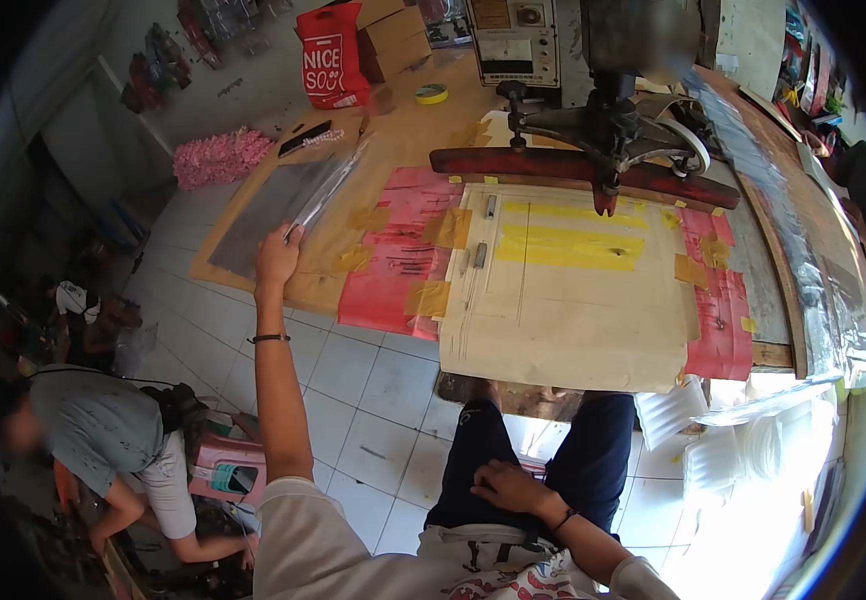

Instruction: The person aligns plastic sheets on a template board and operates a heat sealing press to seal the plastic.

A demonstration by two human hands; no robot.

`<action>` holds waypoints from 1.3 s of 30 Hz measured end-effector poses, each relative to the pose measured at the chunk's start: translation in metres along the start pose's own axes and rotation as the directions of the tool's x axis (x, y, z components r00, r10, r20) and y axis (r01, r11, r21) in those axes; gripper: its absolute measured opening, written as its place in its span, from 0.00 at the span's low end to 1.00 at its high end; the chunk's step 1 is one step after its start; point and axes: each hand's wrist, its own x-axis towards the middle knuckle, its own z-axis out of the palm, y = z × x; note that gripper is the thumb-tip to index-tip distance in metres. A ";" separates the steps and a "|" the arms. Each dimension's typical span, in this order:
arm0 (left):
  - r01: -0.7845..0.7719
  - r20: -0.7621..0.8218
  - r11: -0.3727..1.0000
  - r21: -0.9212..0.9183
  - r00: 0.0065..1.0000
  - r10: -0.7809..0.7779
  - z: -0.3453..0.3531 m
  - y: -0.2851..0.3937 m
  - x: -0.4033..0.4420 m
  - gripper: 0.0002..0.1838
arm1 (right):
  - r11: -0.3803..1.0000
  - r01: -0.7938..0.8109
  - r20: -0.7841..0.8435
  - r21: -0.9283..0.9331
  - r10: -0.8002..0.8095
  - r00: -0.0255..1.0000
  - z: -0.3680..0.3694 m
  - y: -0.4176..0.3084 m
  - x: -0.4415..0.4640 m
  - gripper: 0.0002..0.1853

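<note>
My left hand point(279, 255) is at the near edge of a dark, see-through plastic sheet point(278, 210) on the wooden table, its fingers closed on the sheet's shiny right edge. My right hand point(510, 489) rests low on my lap over the dark trousers, its fingers apart and nothing visible in them. In front of me a beige paper board point(573, 315) with yellow strips point(573, 248) and two small metal pieces lies over red sheets point(393, 265) taped down on both sides. Above its far edge sits the red-brown press bar point(553, 170) of a machine.
A machine control box point(513, 42) stands behind. On the table are a red bag point(333, 60), yellow tape roll point(431, 94) and phone point(304, 139). Pink material point(223, 158) lies at left. A co-worker point(103, 430) bends at lower left. Plastic sheeting point(803, 240) runs along the right.
</note>
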 end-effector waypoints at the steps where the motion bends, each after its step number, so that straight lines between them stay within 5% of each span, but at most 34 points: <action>1: -0.003 -0.060 1.000 0.013 0.998 0.004 0.000 -0.003 0.000 0.33 | 0.998 -0.024 0.022 0.060 0.022 1.000 0.000 0.010 -0.001 0.16; 3: -0.016 -0.179 1.000 0.026 0.984 0.021 0.009 -0.009 0.007 0.31 | 0.982 -0.080 0.061 0.169 0.070 0.996 -0.010 0.022 -0.002 0.16; 6: 0.052 -0.137 0.994 0.098 0.990 -0.038 0.003 -0.014 0.033 0.33 | 0.977 -0.200 0.033 0.078 0.197 0.980 -0.010 0.027 -0.008 0.17; 8: 0.092 0.347 0.986 0.142 0.928 -0.137 -0.028 -0.006 0.069 0.40 | 0.975 -0.218 0.011 0.030 0.218 0.976 -0.006 0.027 -0.013 0.17; 12: 0.009 0.553 0.917 0.400 0.795 -0.249 -0.042 0.060 0.057 0.45 | 0.980 -0.197 0.004 -0.008 0.197 0.980 -0.003 0.025 -0.016 0.17; 13: -0.060 0.568 0.866 0.497 0.777 -0.272 -0.041 0.086 0.049 0.45 | 0.981 -0.194 -0.003 -0.006 0.194 0.981 -0.003 0.026 -0.014 0.17; 16: 0.152 0.127 0.747 0.647 0.945 -0.303 0.026 0.092 0.036 0.37 | 0.978 -0.207 0.003 0.021 0.207 0.978 -0.005 0.023 -0.015 0.18; 19: 0.032 0.300 0.771 0.636 0.910 -0.286 0.023 0.092 0.058 0.30 | 0.987 -0.156 -0.025 0.036 0.157 0.987 -0.005 0.029 -0.022 0.18; 22: -0.293 0.435 0.725 0.623 0.900 -0.010 0.018 0.075 0.069 0.26 | 0.988 -0.149 -0.041 0.049 0.151 0.988 -0.010 0.022 -0.028 0.19; 25: -0.154 0.311 0.836 0.526 0.950 -0.020 0.006 0.061 0.066 0.28 | 0.980 -0.195 -0.004 0.039 0.196 0.981 -0.008 0.025 -0.023 0.18; 28: -0.112 0.399 0.902 0.418 0.914 -0.071 0.016 0.003 0.110 0.38 | 0.977 -0.208 0.006 0.047 0.208 0.978 -0.012 0.022 -0.022 0.18; 31: 0.080 0.425 0.929 0.362 0.873 -0.241 0.000 0.014 0.095 0.52 | 0.966 -0.255 0.026 0.049 0.254 0.967 -0.015 0.018 -0.021 0.19; 34: 0.081 0.449 0.915 0.396 0.852 -0.270 -0.012 0.022 0.094 0.62 | 0.973 -0.220 0.012 0.071 0.220 0.976 -0.011 0.023 -0.017 0.18; 37: 0.147 0.556 0.910 0.389 0.749 -0.359 -0.027 0.036 0.094 0.59 | 0.963 -0.268 0.045 0.035 0.266 0.963 -0.013 0.017 -0.011 0.18; 39: 0.042 0.562 0.889 0.455 0.761 -0.324 -0.031 0.042 0.096 0.58 | 0.961 -0.276 0.037 0.020 0.275 0.961 -0.013 0.014 -0.009 0.17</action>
